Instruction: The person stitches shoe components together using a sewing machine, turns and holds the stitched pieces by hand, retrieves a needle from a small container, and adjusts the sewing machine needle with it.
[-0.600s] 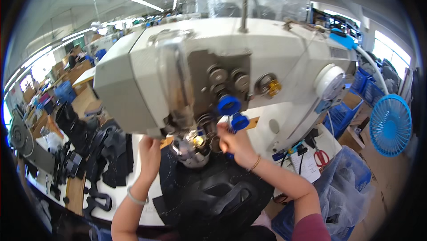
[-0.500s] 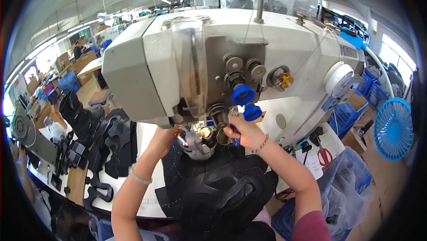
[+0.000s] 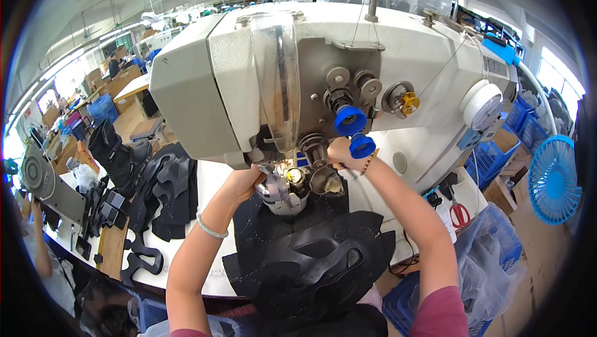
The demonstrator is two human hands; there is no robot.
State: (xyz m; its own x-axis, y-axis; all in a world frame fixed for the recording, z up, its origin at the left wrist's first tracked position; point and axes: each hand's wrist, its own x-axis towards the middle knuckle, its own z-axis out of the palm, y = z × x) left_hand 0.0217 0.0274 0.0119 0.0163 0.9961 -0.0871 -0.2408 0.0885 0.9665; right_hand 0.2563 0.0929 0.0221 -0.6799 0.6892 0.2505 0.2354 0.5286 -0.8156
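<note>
The white sewing machine [image 3: 180, 88] fills the middle, its lit metal needle area [image 3: 283, 191] showing below the head. Beside that area on the left is my left hand [image 3: 247, 180]; its fingers are mostly hidden by the machine head. My right hand [image 3: 346, 154] reaches in behind the blue tension knobs [image 3: 350, 120], near the thread parts. Its fingers are covered, and I cannot make out what they hold. Black cut pieces [image 3: 323, 253] with pale stitch lines are heaped under the needle area and toward my lap. Neither hand is on the heap.
Further black pieces [image 3: 171, 181] and a black boot [image 3: 115, 156] lie at the left on the white table. Red-handled scissors [image 3: 459, 214] rest at the right. Beyond are a blue fan [image 3: 555, 178], blue crates [image 3: 497, 156] and clear plastic bags [image 3: 491, 256]. Another person's arm [image 3: 40, 237] shows at far left.
My right hand has moved up and away, behind the knobs; the blue-handled thing seen in it before is no longer plain. My left hand stays beside the needle area. The whole view has shifted slightly.
</note>
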